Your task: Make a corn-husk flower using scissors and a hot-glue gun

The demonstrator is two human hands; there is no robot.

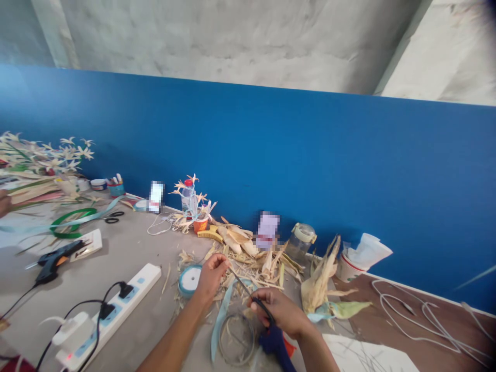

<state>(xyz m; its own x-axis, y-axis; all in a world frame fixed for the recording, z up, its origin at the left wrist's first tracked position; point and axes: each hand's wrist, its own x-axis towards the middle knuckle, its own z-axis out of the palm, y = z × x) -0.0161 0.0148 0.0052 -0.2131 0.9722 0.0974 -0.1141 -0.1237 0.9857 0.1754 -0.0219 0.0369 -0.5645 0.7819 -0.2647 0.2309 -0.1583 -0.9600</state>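
— Where is the thin strip found?
— Over the bench, stretched between both hands, its long axis running from ten o'clock to four o'clock.
— And the hands?
— The left hand is pinched closed on its upper end; the right hand is closed around scissors at its lower end.

Two bare forearms come into view from the lower edge, in front of the long blue wall panel. The left hand and the right hand wear no gloves, rings or watch; no sleeves are visible.
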